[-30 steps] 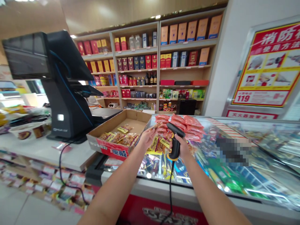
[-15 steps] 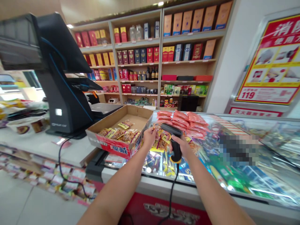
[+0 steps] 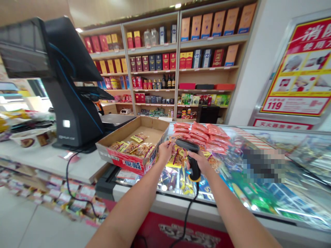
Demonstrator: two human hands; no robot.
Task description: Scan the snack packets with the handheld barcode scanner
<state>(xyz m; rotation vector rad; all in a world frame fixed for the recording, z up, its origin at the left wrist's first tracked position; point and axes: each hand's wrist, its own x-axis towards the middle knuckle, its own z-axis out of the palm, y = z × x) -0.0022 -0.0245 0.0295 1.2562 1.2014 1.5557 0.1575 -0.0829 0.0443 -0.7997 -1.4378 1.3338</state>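
So it's probably the scanning step: right fingers [image 3: 193,155] wrapped round the scanner [image 3: 185,144], left fingers [image 3: 169,146] pinching a snack packet [image 3: 173,138] by its nose, above the tabletop [image 3: 174,204]. Next move likely calls for keeping both steady.

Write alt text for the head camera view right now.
A person's right hand holds a black scanner close to a small packet in the left hand, over a glass-topped counter. An open cardboard box of snack packets stands to the left, pink packets lie piled behind, and shelves of boxed goods line the back.
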